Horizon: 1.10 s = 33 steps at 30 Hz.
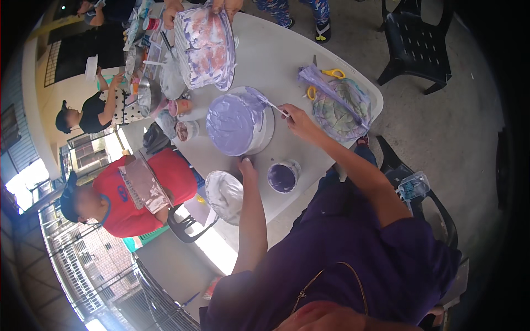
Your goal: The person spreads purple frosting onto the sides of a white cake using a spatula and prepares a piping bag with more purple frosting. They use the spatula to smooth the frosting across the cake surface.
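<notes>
A round cake (232,124) covered in lilac frosting stands on a pale round base (267,135) on the table. My right hand (298,120) is closed around the handle of a slim frosting spatula (274,107), whose blade touches the lilac frosting at the cake's right edge. My left hand (247,167) is at the near rim of the base, fingers curled against it and partly hidden. A tub of purple frosting (284,177) stands right of my left wrist. On the left of my forearm is a bowl with white cream (223,196).
Yellow-handled scissors (333,73) lie by a plastic bag of frosting (342,107) on the table (301,41). Another person's hands hold a rectangular frosted cake (205,49) at the far side. Cups and bowls (148,96) crowd the left. A person in red (132,190) stands there. Black chairs (417,44) are at right.
</notes>
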{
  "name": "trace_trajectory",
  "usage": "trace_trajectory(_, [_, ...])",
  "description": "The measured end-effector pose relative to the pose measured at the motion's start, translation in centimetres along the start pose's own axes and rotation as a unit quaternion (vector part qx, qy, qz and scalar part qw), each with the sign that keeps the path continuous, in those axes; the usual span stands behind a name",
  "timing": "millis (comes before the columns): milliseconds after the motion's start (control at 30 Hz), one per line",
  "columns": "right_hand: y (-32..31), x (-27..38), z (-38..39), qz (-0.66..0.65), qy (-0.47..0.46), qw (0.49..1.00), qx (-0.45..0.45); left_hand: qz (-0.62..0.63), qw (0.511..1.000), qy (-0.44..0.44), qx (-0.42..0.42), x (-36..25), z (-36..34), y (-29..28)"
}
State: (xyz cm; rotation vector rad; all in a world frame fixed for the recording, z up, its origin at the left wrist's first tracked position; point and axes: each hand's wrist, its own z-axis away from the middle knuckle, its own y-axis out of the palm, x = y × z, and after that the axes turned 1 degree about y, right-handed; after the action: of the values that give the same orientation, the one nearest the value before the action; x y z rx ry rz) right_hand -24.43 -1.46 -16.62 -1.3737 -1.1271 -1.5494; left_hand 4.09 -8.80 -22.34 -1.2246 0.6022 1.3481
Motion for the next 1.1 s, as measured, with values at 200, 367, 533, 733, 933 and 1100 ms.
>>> trace_trajectory(200, [2.2,-3.2,-3.5,0.105,-0.105,0.987,-0.066,0.017,1.0,-0.014,0.017,-0.9,0.7,1.2])
trace_trajectory(367, [-0.1,-3.1,-3.5,0.099,-0.069,0.993,0.01,0.011,0.999,-0.014,0.03,-0.7,0.3,0.7])
trace_trajectory(533, [-3.0,0.1,-1.8,0.044,0.012,0.998,0.051,0.023,1.0,-0.002,0.01,-0.3,0.7,1.0])
trace_trajectory(733, [-1.6,-0.8,-2.9,0.017,0.044,0.999,0.017,-0.009,1.0,0.002,0.005,-0.3,0.2,1.1])
trace_trajectory(933, [1.3,-2.7,-3.7,0.081,-0.075,0.993,-0.031,-0.007,1.0,-0.004,0.026,0.0,-0.4,0.6])
trace_trajectory(1100, [-0.2,-1.7,-1.1,0.137,-0.093,0.985,-0.04,0.018,1.0,-0.004,0.011,0.3,0.0,0.2])
